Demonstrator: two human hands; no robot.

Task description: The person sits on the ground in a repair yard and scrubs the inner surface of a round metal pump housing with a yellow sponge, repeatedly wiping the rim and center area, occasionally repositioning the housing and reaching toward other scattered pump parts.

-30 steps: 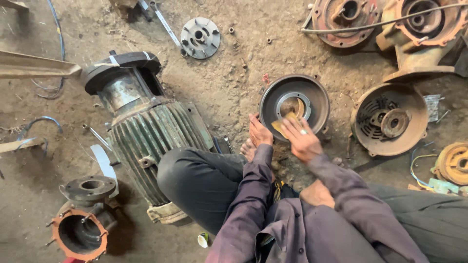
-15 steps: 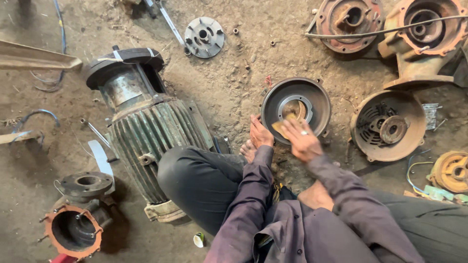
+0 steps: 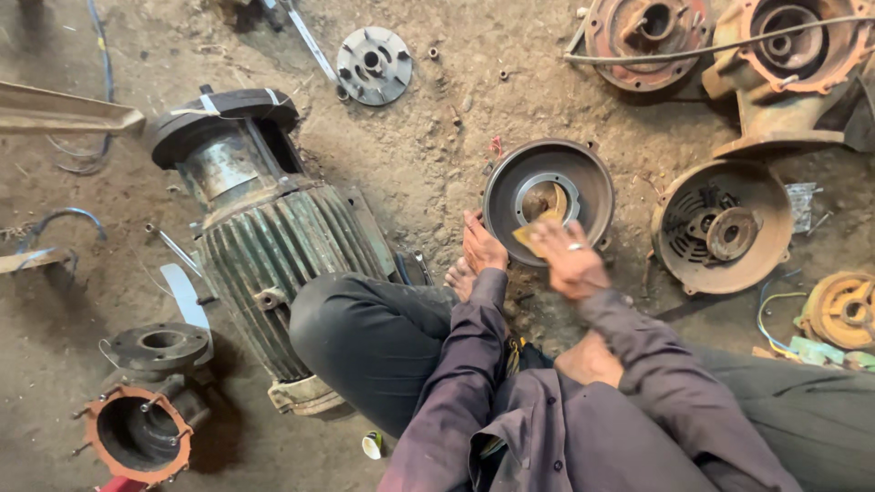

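Right hand with fingers closed narrow around a small yellowish piece of abrasive paper, pressed against the inner face of a round dark end cover, close to its pale central ring. Left hand laid flat on the near rim of the same cover, fingers together and bearing down, gripping nothing. End cover lying open side up on the dirt floor, just ahead of a bare foot tucked beside the left wrist. Purple sleeves running back from both hands toward the camera, dark trousers over a bent knee on the left. Left of that knee, a large ribbed motor body on its side, touching the trouser leg, its black-rimmed end pointing away. Just right of the end cover, a rusty round housing with a hub inside, near but apart. Farther off at the top, a small grey flange and two more rusty castings. At the lower left, a pump casing with an orange rim, well apart from the hands.
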